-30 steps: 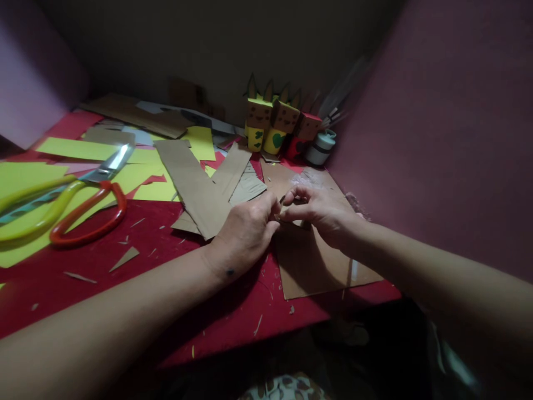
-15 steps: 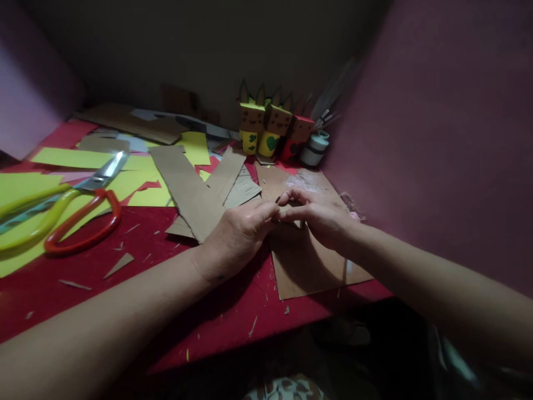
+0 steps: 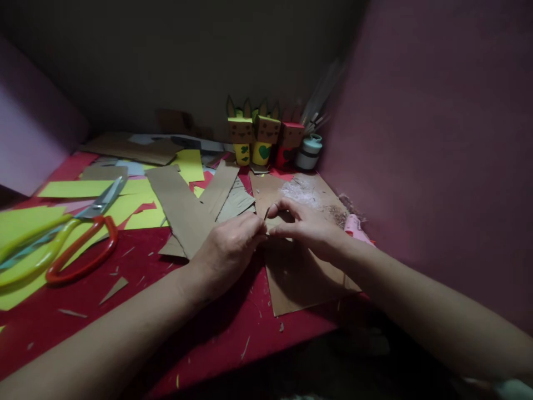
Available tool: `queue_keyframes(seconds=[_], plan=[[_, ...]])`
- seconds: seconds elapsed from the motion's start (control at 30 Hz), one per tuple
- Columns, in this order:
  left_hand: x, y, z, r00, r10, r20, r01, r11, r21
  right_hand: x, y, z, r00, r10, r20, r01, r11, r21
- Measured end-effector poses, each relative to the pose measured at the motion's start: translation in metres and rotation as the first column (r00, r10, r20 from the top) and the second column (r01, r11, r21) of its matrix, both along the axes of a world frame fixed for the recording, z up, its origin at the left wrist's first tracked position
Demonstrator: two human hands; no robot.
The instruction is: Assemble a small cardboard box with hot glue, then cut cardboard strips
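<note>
My left hand (image 3: 235,241) is closed, its thumb and fingers pressed together on a small cardboard piece (image 3: 275,223). Facing it, my right hand (image 3: 306,225) curves thumb and forefinger around the same piece, which is mostly hidden between the hands. Both hands are over the near left part of a flat cardboard sheet (image 3: 300,283). Left of them, long cardboard strips (image 3: 177,203) form a V on the red table (image 3: 216,344).
Scissors (image 3: 83,228) with yellow and red handles lie at left on yellow paper (image 3: 75,189). Small cardboard figures (image 3: 266,136) and a pale jar (image 3: 308,151) stand at the back. A pink tool (image 3: 356,229) lies by the right wall.
The camera view has shifted, so the back objects sit lower and a little further left. More of the pink tool shows beside my right wrist. Both hands keep nearly the same grip.
</note>
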State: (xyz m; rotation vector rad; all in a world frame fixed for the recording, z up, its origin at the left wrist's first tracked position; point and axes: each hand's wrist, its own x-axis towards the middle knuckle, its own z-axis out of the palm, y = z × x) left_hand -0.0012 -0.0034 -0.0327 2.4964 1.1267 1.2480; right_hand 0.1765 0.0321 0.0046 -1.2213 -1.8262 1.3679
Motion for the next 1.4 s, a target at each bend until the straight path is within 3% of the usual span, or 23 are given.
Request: queue_keyframes(seconds=[0.13, 0.33, 0.8, 1.0, 1.2, 1.3, 1.4], plan=[[-0.002, 0.001, 0.000, 1.000, -0.002, -0.016, 0.002, 1.000, 0.029, 0.010, 0.002, -0.004, 0.995, 0.022, 0.099, -0.036, 0.990, 0.138], [-0.005, 0.003, -0.007, 1.000, -0.010, 0.002, 0.010, 0.996, 0.085, 0.012, 0.001, -0.010, 0.989, 0.033, 0.145, -0.068, 0.968, 0.242], [-0.008, 0.002, -0.007, 0.999, 0.000, -0.051, 0.002, 0.999, 0.043, 0.012, -0.002, -0.023, 0.999, -0.007, 0.043, -0.005, 0.959, 0.283], [-0.013, 0.005, -0.005, 0.979, -0.028, -0.202, 0.036, 0.999, 0.036, 0.010, -0.005, -0.026, 1.000, -0.001, 0.014, -0.004, 0.939, 0.343], [-0.015, 0.008, -0.005, 0.966, -0.004, -0.259, 0.017, 0.999, 0.050, 0.015, -0.008, -0.026, 0.996, -0.061, 0.068, 0.039, 0.956, 0.292], [-0.013, 0.008, -0.003, 0.984, -0.013, -0.179, 0.009, 1.000, -0.024, 0.018, -0.009, -0.028, 0.993, -0.053, 0.106, 0.022, 0.961, 0.275], [-0.011, 0.006, 0.005, 1.000, -0.010, -0.010, 0.006, 0.954, -0.300, 0.020, -0.009, -0.030, 0.991, -0.050, 0.121, 0.015, 0.961, 0.277]])
